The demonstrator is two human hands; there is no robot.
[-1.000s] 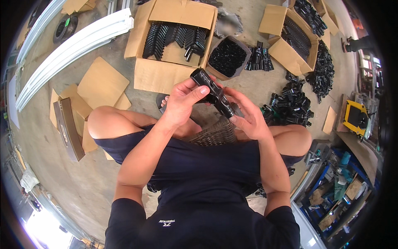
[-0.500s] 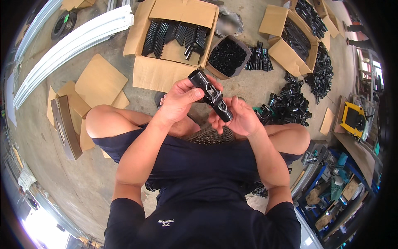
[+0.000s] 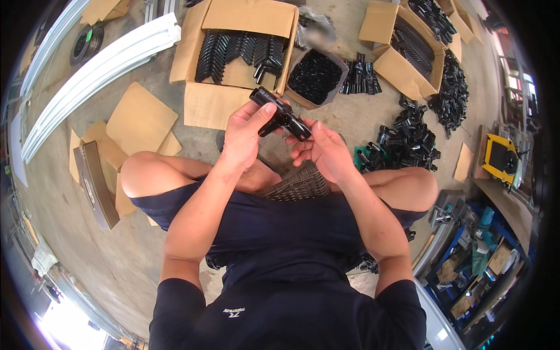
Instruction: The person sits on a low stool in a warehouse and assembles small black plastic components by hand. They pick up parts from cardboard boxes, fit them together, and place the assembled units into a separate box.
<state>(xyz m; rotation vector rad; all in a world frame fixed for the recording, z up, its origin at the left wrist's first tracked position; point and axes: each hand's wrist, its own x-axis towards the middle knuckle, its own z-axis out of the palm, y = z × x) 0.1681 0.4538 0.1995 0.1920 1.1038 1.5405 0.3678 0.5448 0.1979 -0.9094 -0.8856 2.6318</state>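
Concrete floor (image 3: pixel 146 251) stretches all around me, with long white rails (image 3: pixel 111 81) and flattened cardboard (image 3: pixel 140 111) off to my left and a yellow-framed item (image 3: pixel 500 161) over to my right. Between my bent knees, at the level of my shins, is a woven basket (image 3: pixel 300 185); what lies inside it I can't make out.

Up in front of me, above the floor, is one black jointed part (image 3: pixel 283 114), tilted from upper left to lower right. My left hand (image 3: pixel 242 131) grasps its upper end, thumb pressed along the top. My right hand (image 3: pixel 329 149) has its fingers bent at the lower end; I cannot tell whether they pinch it or merely touch.

As for how far along things are, I'd judge this piece to be midway through its handling. Ahead, the large open box (image 3: pixel 207 111) holds black parts (image 3: pixel 213 55) laid in neat slanted rows, and its cardboard bottom shows beside them, so I take it to be partly filled. Another open box (image 3: pixel 402 73), farther right, also holds ordered rows. Plenty seems left: a jumbled heap of black parts (image 3: pixel 411 140) lies near my right knee, another pile (image 3: pixel 449 96) beyond it, and a dark carton (image 3: pixel 306 103) full of small black pieces stands just beside the large box.
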